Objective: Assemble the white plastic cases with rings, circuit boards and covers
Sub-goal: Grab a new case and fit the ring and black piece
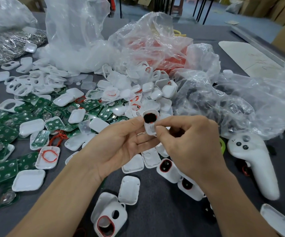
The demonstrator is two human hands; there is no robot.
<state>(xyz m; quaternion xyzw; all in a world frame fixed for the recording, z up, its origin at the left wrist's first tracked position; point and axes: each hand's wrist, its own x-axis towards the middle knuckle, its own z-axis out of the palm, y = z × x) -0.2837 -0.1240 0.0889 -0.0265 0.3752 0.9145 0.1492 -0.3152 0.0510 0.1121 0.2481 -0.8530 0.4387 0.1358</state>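
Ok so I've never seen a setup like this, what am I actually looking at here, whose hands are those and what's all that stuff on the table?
There is no machine here. One camera worn on a person's head looks down at their two bare hands. The left hand and the right hand together pinch one small white case, which has a dark oval opening edged in red. On the grey table lie heaps of green circuit boards, loose white covers, red rings and crumpled clear plastic bags. A white handheld controller lies to the right.
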